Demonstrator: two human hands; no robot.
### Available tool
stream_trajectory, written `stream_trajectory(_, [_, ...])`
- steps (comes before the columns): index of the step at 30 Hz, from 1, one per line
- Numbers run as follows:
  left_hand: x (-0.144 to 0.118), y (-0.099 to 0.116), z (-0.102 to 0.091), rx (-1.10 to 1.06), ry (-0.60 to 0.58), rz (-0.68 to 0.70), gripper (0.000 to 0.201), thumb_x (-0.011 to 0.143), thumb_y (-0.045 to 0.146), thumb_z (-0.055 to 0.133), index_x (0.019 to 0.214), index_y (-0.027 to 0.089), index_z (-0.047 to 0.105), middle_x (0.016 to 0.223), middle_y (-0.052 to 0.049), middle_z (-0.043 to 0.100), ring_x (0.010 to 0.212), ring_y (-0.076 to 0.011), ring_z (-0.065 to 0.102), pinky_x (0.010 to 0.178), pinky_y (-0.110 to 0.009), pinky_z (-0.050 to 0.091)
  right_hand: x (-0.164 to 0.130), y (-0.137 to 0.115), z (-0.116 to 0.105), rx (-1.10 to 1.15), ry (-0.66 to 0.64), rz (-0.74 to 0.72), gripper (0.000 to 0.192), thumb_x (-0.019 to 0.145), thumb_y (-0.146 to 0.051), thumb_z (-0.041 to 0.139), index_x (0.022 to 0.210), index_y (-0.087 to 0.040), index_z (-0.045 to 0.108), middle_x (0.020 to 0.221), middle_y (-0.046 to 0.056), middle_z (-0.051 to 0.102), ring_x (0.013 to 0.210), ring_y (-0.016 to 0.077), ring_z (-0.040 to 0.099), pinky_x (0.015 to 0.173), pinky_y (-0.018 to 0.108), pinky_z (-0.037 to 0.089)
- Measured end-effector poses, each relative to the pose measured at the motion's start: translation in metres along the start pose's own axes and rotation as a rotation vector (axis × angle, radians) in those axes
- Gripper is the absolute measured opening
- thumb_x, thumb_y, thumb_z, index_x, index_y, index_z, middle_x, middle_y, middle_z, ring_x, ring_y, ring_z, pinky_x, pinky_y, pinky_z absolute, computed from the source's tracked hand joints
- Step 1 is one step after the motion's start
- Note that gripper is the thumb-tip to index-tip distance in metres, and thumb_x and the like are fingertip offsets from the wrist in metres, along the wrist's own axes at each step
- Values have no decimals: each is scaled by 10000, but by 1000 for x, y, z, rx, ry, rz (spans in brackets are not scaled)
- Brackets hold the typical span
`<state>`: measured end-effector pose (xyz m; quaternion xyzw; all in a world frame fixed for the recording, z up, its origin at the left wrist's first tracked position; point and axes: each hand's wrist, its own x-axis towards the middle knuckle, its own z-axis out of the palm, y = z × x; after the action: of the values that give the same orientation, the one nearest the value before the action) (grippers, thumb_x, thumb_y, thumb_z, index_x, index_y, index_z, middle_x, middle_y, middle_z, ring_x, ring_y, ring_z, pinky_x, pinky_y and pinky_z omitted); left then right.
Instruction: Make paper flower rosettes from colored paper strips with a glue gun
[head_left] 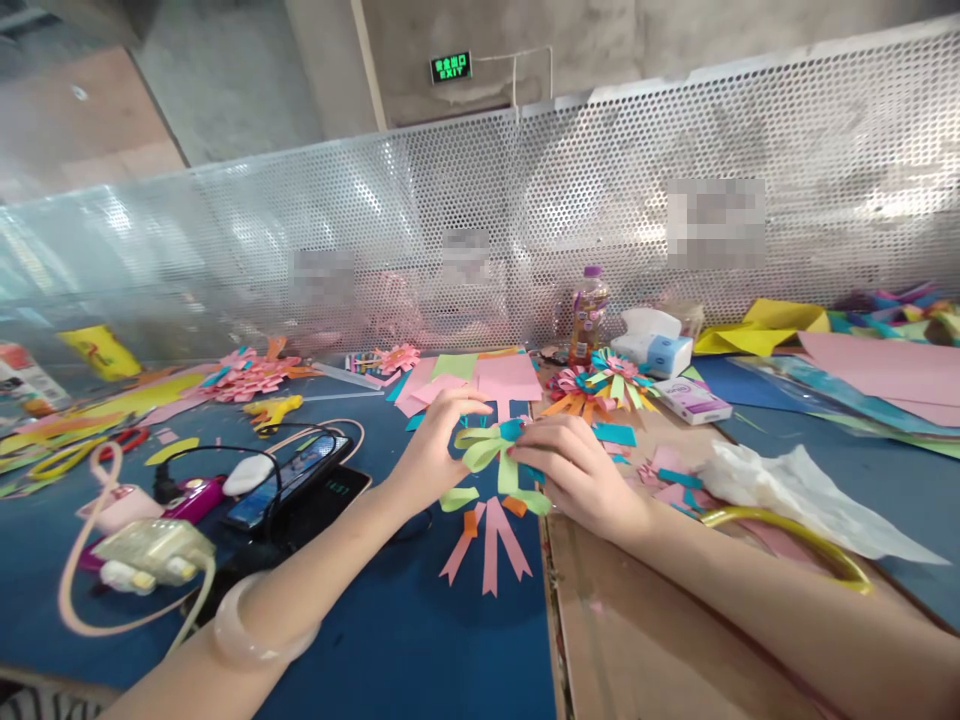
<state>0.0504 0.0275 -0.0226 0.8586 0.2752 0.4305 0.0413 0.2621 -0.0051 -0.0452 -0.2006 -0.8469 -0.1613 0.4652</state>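
Observation:
A paper flower (484, 450) with light green loops and some blue pieces is between my two hands over the blue tabletop. My left hand (439, 440) has its fingers bent around the flower's left and far side. On the other side, my right hand (577, 465) pinches the flower's blue and green strips with bent fingers. Pink paper ribbon tails (491, 550) with notched ends fan out just below it, beside small orange pieces. Where the fingertips meet the paper is partly hidden.
Behind my hands lie pink paper sheets (510, 377). Finished paper flowers (615, 375), a drink bottle (589, 315) and a tissue pack (652, 345) stand back right. Phones (289, 480), a power adapter (154, 550) and cables lie left, near yellow-handled scissors (67, 458). Paper scraps (675, 475) lie right.

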Motion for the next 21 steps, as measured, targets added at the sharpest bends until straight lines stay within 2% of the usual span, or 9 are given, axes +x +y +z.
stream_trajectory(3, [-1, 4, -6, 141, 24, 123, 267, 767, 178, 660, 1002, 211, 538, 1117, -64, 522, 1108, -206, 489, 959, -376, 407, 0, -1, -2, -42, -12, -50, 223, 893, -103, 446, 1073, -147, 571, 1003, 105, 616, 1006, 226, 514, 821, 381, 441])
stream_trajectory(7, [-1, 7, -9, 194, -17, 212, 205, 807, 155, 611, 988, 216, 536, 1105, -61, 521, 1077, -193, 500, 925, -361, 429, -1, -1, -4, -65, -8, -57, 221, 902, -120, 445, 1076, -160, 575, 1003, 93, 619, 1021, 217, 513, 852, 383, 433])
stream_trajectory(13, [-1, 6, -10, 214, -61, 245, 223, 819, 95, 565, 993, 229, 530, 1118, -58, 501, 1068, -190, 504, 907, -363, 442, -2, -2, -3, -82, -5, -59, 221, 912, -130, 427, 1075, -164, 573, 983, 92, 625, 1004, 208, 527, 836, 376, 437])
stream_trajectory(21, [-2, 6, -8, 202, -76, 228, 254, 793, 97, 592, 1004, 221, 523, 1136, -66, 497, 1081, -200, 503, 918, -375, 444, 1, -3, -5, -85, -6, -79, 229, 902, -120, 440, 1090, -153, 567, 989, 94, 629, 1006, 207, 531, 849, 378, 437])
